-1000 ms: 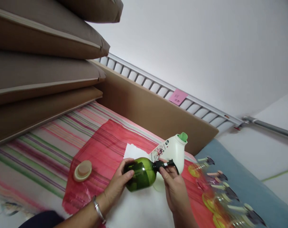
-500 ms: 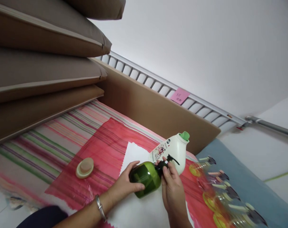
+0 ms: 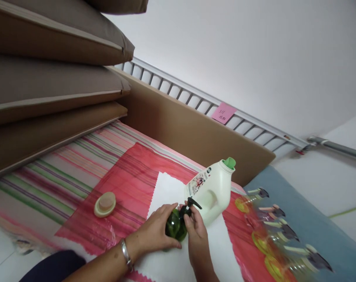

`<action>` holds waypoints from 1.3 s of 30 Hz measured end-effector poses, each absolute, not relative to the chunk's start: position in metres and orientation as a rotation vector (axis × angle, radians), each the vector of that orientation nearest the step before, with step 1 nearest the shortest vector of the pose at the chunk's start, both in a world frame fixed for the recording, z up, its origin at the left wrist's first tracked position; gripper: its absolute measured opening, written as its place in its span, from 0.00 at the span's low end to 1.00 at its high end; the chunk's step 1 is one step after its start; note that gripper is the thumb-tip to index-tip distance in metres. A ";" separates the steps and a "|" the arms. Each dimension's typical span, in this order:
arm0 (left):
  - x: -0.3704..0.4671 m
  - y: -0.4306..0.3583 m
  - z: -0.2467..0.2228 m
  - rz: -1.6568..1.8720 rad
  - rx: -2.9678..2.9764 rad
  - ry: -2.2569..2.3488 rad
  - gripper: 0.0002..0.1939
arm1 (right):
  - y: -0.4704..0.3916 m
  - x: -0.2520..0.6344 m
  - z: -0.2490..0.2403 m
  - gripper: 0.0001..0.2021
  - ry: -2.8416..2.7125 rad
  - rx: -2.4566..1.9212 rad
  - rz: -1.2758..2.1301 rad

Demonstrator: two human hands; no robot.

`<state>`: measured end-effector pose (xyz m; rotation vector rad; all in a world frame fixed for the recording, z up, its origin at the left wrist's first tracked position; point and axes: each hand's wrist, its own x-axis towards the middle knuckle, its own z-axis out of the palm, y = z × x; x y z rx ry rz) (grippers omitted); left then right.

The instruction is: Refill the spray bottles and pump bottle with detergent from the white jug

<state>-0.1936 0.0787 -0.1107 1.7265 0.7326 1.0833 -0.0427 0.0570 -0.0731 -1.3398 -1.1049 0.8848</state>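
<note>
A green pump bottle (image 3: 175,226) with a black pump top is held between both hands over a white cloth with a zigzag edge (image 3: 166,187). My left hand (image 3: 154,229), a silver bangle on its wrist, wraps round the bottle's body. At the neck, the fingers of my right hand (image 3: 195,229) close on the black pump head (image 3: 189,206). Just behind stands a large pale jug (image 3: 216,188) with a printed label, its mouth uncapped and showing a green spout. A round cream cap (image 3: 105,204) lies off to the left on red translucent fabric (image 3: 131,172).
Several clear pump or spray bottles (image 3: 279,235) with yellow and pink bases stand at the right. Brown-grey cushions (image 3: 54,82) are stacked at the left. Behind runs a brown board (image 3: 178,121) before a slatted rail with a pink note (image 3: 223,112).
The green bottle has swung from lying sideways to more upright and moved slightly left and down, its pump pointing up. Both hands turned with it.
</note>
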 end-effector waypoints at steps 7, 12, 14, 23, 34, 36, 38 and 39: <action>-0.195 0.074 -0.108 1.051 1.785 0.752 0.46 | 0.062 -0.040 -0.005 0.22 -1.117 -1.268 0.622; -0.197 0.072 -0.107 1.061 1.805 0.758 0.44 | 0.080 -0.035 0.018 0.20 -1.207 -1.274 0.690; -0.196 0.071 -0.106 1.065 1.815 0.739 0.43 | 0.088 -0.035 0.014 0.19 -1.250 -1.283 0.729; -0.201 0.072 -0.096 1.141 1.761 0.647 0.33 | 0.101 -0.045 -0.009 0.19 -1.487 -1.302 0.997; -0.204 0.082 -0.090 1.232 1.447 0.598 0.24 | 0.112 -0.053 -0.013 0.12 -1.776 -1.246 1.051; -0.203 0.085 -0.095 1.222 1.410 0.580 0.23 | 0.110 -0.057 -0.011 0.13 -1.879 -1.240 1.008; -0.201 0.088 -0.101 1.218 1.396 0.571 0.24 | 0.107 -0.062 -0.009 0.15 -1.977 -1.233 0.963; -0.200 0.089 -0.103 1.224 1.396 0.572 0.24 | 0.106 -0.064 -0.008 0.16 -2.018 -1.228 0.943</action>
